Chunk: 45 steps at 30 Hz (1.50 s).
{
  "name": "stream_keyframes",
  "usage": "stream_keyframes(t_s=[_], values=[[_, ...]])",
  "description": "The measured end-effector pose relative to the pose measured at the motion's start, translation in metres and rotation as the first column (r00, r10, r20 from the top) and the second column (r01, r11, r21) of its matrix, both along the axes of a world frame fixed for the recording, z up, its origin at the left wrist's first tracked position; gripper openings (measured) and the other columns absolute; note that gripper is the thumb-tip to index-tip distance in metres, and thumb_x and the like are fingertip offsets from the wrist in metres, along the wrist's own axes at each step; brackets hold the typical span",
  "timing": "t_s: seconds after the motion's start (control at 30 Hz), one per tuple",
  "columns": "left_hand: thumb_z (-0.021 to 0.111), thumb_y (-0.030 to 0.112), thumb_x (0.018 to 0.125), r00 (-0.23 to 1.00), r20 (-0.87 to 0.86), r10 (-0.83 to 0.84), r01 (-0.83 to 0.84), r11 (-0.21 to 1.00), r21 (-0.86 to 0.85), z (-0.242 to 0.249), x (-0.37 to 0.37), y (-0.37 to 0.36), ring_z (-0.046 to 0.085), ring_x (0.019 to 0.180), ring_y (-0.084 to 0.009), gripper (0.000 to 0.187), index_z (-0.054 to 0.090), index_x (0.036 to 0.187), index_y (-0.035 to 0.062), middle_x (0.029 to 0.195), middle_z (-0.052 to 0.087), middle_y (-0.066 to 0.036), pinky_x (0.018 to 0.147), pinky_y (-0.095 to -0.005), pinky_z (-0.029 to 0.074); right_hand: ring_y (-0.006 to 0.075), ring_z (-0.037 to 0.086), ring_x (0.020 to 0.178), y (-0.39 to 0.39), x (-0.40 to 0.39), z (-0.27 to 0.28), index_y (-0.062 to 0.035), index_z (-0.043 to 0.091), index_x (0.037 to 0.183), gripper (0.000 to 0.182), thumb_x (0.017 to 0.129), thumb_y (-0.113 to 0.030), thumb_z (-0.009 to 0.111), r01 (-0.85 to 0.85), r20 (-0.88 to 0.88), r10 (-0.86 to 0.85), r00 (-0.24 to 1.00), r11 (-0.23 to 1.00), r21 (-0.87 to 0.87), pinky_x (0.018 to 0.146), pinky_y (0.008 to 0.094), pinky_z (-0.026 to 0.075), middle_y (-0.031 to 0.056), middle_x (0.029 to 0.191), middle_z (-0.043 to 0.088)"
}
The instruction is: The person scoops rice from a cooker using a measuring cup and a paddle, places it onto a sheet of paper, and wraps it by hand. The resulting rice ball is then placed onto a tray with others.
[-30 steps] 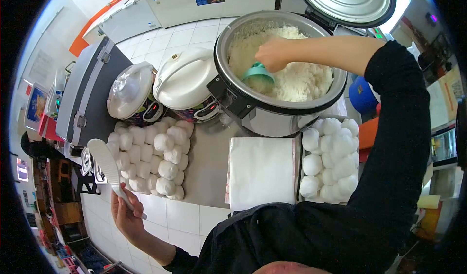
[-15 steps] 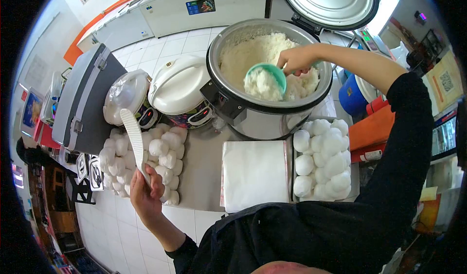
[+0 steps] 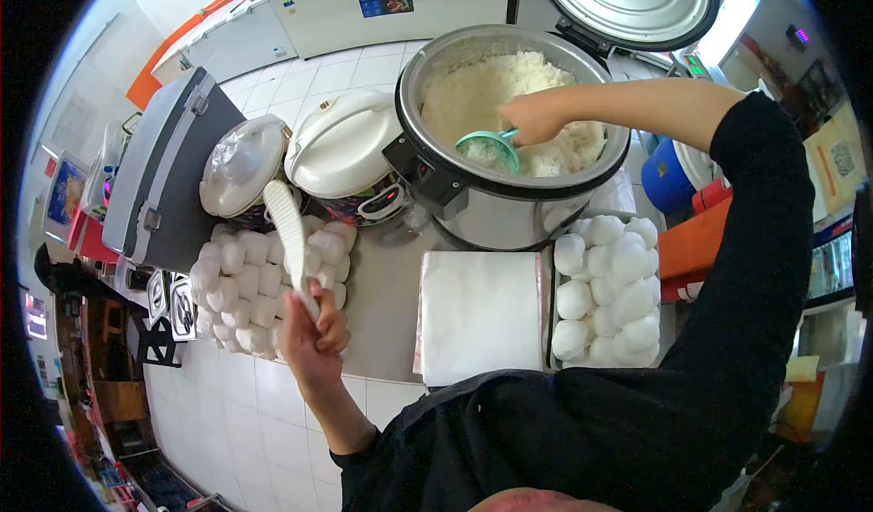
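head view: right hand [image 3: 536,117] grips the green scoop [image 3: 513,156], best kept level inside the rice cooker [image 3: 509,216]; left hand [image 3: 313,335] grasps the white paddle [image 3: 288,228].

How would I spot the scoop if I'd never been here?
Find the large open cooker of white rice. At its opening, the right hand grips a round scoop. Its turquoise colour sets it apart from the white rice around it.
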<state>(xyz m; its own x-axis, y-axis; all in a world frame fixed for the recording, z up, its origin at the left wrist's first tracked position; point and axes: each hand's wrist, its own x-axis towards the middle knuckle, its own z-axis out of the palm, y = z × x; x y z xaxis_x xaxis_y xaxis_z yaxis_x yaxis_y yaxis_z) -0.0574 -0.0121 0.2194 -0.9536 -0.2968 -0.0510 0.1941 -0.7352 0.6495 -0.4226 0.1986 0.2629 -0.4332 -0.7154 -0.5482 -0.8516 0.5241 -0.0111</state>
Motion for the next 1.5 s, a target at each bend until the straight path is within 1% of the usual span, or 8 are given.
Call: stream_keyframes(t_s=[0.27,0.5,0.67,0.8,0.9,1.3,1.43,1.5], values=[[0.037,0.032,0.094,0.962,0.191,-0.195,0.236,0.946,-0.224,0.03,-0.084,0.032,0.021,0.04,-0.0026,0.029,0.049,0.094,0.0062,0.059,0.033,0.004,0.035,-0.0187,0.015,0.0134,0.041,0.04,0.056,0.004,0.049,-0.0015,0.059,0.084,0.02,0.08,-0.021,0.054,0.344,0.349,-0.299,0.888,0.936,-0.073,0.036,0.0296,0.035,0.0051,0.054,0.046],[0.038,0.035,0.094,0.934,0.147,-0.325,0.357,0.837,-0.414,0.041,-0.18,0.088,0.025,0.039,-0.0033,0.029,0.048,0.092,0.0081,0.058,0.034,0.005,0.035,-0.0193,0.016,0.004,0.035,0.037,0.09,0.019,0.033,-0.0043,0.052,0.106,0.026,0.088,-0.023,0.053,0.866,0.796,-0.357,0.49,0.303,-0.397,0.033,0.0198,0.027,0.0011,0.06,0.046],[0.036,0.037,0.095,0.877,0.197,-0.438,0.478,0.761,-0.438,0.038,-0.212,0.115,0.025,0.041,-0.0036,0.028,0.044,0.088,0.0103,0.059,0.034,0.004,0.035,-0.0199,0.017,0.0072,0.039,0.039,0.093,0.037,0.025,-0.0005,0.05,0.117,0.038,0.089,-0.026,0.05,0.892,0.832,-0.326,0.45,0.212,-0.399,0.038,0.0243,0.034,0.0013,0.06,0.047],[0.035,0.034,0.095,0.826,0.246,-0.507,0.563,0.727,-0.394,0.039,-0.219,0.125,0.023,0.042,-0.004,0.026,0.042,0.085,0.0117,0.059,0.031,0.005,0.036,-0.0208,0.015,0.0182,0.053,0.049,0.093,0.043,0.018,0.0025,0.052,0.113,0.038,0.087,-0.025,0.053,0.767,0.655,-0.429,0.622,0.166,-0.62,0.046,0.0314,0.042,0.0087,0.065,0.056],[0.035,0.032,0.095,0.81,0.269,-0.521,0.586,0.729,-0.354,0.045,-0.219,0.127,0.02,0.043,-0.0038,0.024,0.041,0.084,0.0125,0.059,0.029,0.006,0.037,-0.0211,0.014,0.0404,0.058,0.088,0.095,0.046,0.012,0.0001,0.054,0.11,0.033,0.085,-0.021,0.051,0.437,0.24,-0.514,0.823,0.304,-0.846,0.076,0.0437,0.045,0.0245,0.09,0.061],[0.035,0.021,0.096,0.793,-0.001,-0.609,0.607,0.79,0.084,0.065,-0.225,0.133,0.021,0.042,-0.0012,0.019,0.044,0.087,0.0067,0.059,0.029,0.007,0.033,-0.0169,0.016,0.0408,0.055,0.093,0.109,0.045,0.011,-0.0046,0.055,0.111,0.03,0.087,-0.021,0.048,0.261,0.02,-0.623,0.782,0.298,-0.918,0.079,0.0436,0.043,0.0243,0.096,0.059],[0.032,0.015,0.095,0.675,-0.173,-0.717,0.727,0.606,0.325,0.061,-0.237,0.115,0.023,0.041,-0.0009,0.016,0.042,0.087,0.0065,0.062,0.031,0.006,0.032,-0.0161,0.019,0.0046,0.037,0.041,0.134,0.031,0.007,-0.0041,0.054,0.094,0.027,0.088,-0.031,0.051,0.712,0.562,-0.507,0.653,0.161,-0.683,0.037,0.0223,0.031,-0.0003,0.06,0.046],[0.03,0.016,0.096,0.672,-0.156,-0.724,0.731,0.615,0.295,0.06,-0.238,0.103,0.024,0.042,-0.0011,0.017,0.041,0.086,0.0068,0.062,0.032,0.005,0.032,-0.0159,0.02,0.0061,0.039,0.041,0.144,0.038,0.012,-0.0037,0.053,0.092,0.025,0.088,-0.029,0.052,0.82,0.699,-0.478,0.532,0.085,-0.566,0.037,0.023,0.031,0.0003,0.062,0.047]])
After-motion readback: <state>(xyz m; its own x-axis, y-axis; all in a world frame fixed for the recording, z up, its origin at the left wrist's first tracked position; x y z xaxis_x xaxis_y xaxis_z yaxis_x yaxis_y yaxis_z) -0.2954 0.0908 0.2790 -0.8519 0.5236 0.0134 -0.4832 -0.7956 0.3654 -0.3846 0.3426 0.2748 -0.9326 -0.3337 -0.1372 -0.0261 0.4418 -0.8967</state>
